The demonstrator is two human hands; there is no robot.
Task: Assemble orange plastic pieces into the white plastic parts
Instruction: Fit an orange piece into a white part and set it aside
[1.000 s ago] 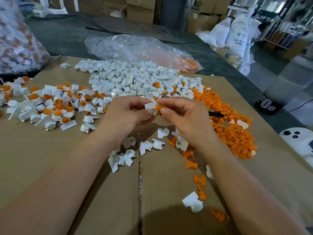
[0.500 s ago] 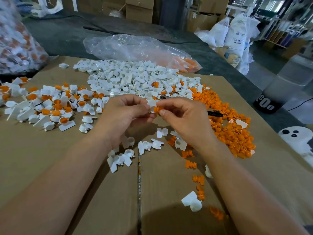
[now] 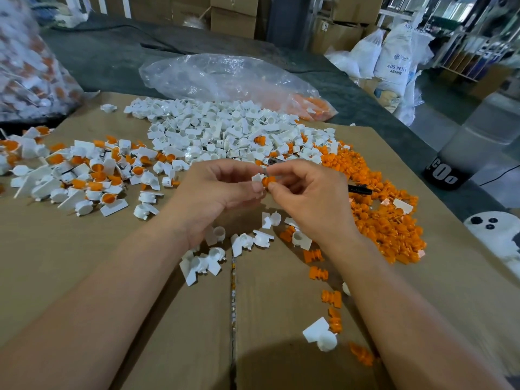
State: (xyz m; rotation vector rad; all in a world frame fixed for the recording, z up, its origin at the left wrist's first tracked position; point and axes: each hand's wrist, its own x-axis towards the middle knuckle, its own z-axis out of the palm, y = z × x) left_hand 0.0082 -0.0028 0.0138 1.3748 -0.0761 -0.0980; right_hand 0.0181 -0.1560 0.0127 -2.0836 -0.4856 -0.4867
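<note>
Both hands crept closer, left hand pinching the white part, right hand pinching the orange piece at its mouth; tilted push could jam it.

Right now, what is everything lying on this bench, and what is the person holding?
white parts: big heap, white, far middle of the cardboard.
orange pieces: big heap, orange, right side.
finished parts: loose pile, white with orange inside, left side.
loose white parts: a handful, white, near the hands.
loose orange pieces: a scattered few, orange, trailing toward the near edge.
clear bag: one, see-through, some orange inside, behind the white heap.
cardboard: brown sheet under everything.
black pen: one, black, beside the right hand; only partly seen.
sacks: several, white, on the floor far right.
left hand: grip on a white part.
right hand: grip on an orange piece, pressed against that part.
</note>
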